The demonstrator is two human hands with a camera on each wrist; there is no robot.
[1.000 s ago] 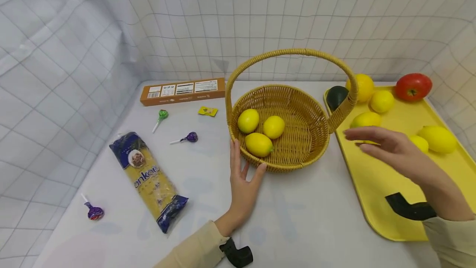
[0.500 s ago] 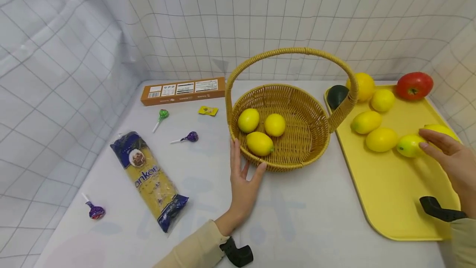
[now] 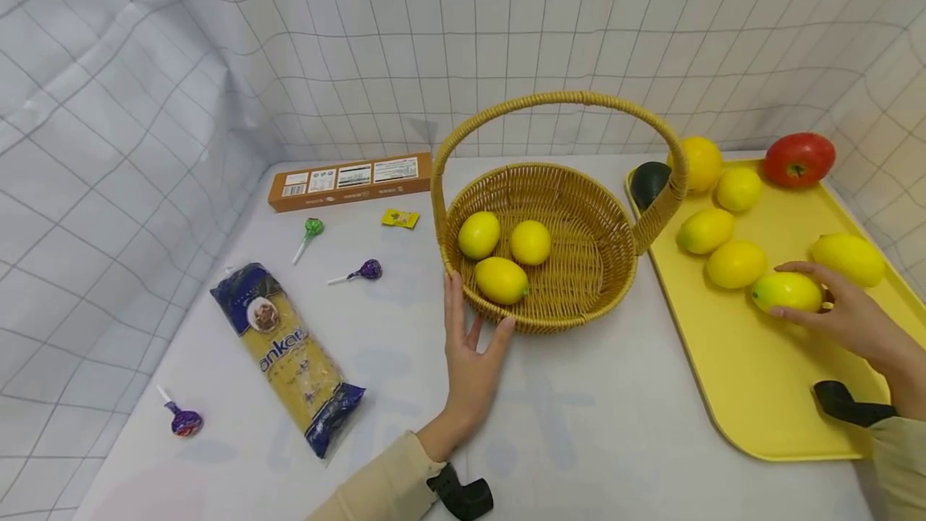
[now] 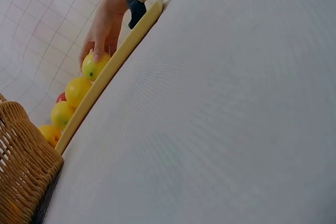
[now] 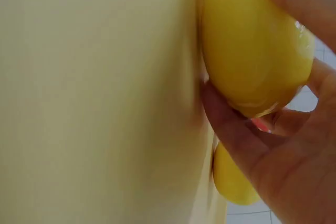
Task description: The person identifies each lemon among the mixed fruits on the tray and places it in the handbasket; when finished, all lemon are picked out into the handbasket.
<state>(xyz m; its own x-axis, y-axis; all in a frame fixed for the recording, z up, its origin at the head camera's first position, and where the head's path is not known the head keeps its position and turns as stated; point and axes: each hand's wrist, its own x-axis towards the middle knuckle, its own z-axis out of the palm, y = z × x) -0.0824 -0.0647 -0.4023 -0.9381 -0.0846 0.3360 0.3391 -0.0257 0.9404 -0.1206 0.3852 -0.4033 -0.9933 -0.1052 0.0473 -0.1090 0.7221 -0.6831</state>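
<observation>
My right hand [image 3: 842,316] grips a lemon [image 3: 787,293] over the yellow tray [image 3: 760,392], thumb on the near side and fingers behind. In the right wrist view this lemon [image 5: 257,45] sits close against the tray surface between thumb and fingers. My left hand [image 3: 472,368] touches the front rim of a wicker basket [image 3: 579,280] with straight fingers. Inside the basket, toward its left, lie three lemons, the nearest lemon [image 3: 501,280] by my fingertips. The left wrist view shows the basket's side [image 4: 26,156] and, beyond it, my right hand [image 4: 102,30] on the lemon.
On the tray are more lemons [image 3: 736,264], an orange [image 3: 698,165], a dark green avocado-like fruit [image 3: 649,185] and a red apple [image 3: 799,160]. Left of the basket lie a brown box [image 3: 352,181], a pasta bag [image 3: 289,356], a yellow wrapped candy [image 3: 400,218] and several lollipops [image 3: 370,268].
My right hand has moved from beside the basket to the right over the tray and closed around a lemon. The left hand stays at the basket rim.
</observation>
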